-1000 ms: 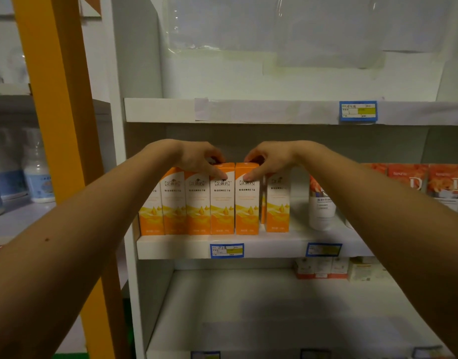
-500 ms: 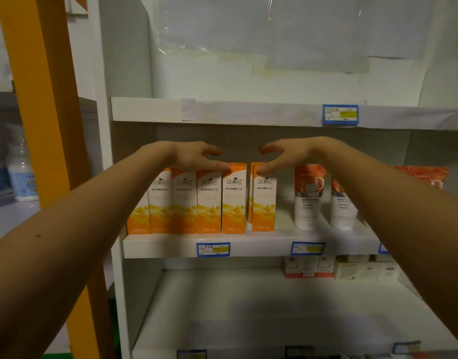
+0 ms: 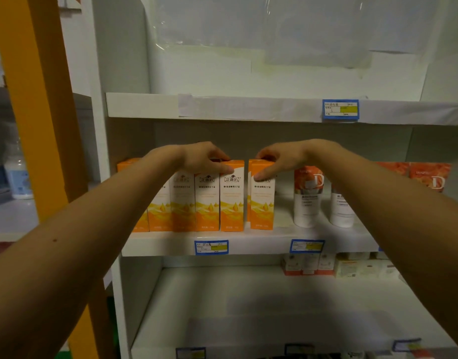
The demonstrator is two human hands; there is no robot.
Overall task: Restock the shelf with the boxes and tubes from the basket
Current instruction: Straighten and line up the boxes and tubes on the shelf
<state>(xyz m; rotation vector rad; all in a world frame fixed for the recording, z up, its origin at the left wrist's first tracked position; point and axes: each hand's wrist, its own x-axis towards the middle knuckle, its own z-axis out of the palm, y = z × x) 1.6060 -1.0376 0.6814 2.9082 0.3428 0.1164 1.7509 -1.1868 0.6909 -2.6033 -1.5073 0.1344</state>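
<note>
A row of several upright orange-and-white boxes stands on the middle shelf of a white rack. My left hand grips the top of the box at the right end of the tight row. My right hand grips the top of a separate orange box, which stands a small gap to the right, with another box behind it. Two white tubes with orange tops stand to the right of my right hand. The basket is out of view.
Orange cartons marked D stand at the far right of the middle shelf. The upper shelf hangs just above my hands. Small boxes sit at the back of the lower shelf. An orange post stands left, with bottles behind it.
The view shifted, so the shelf sits further left in frame. Both hands closed onto the box tops, and a gap opened between the left row and the right-hand box.
</note>
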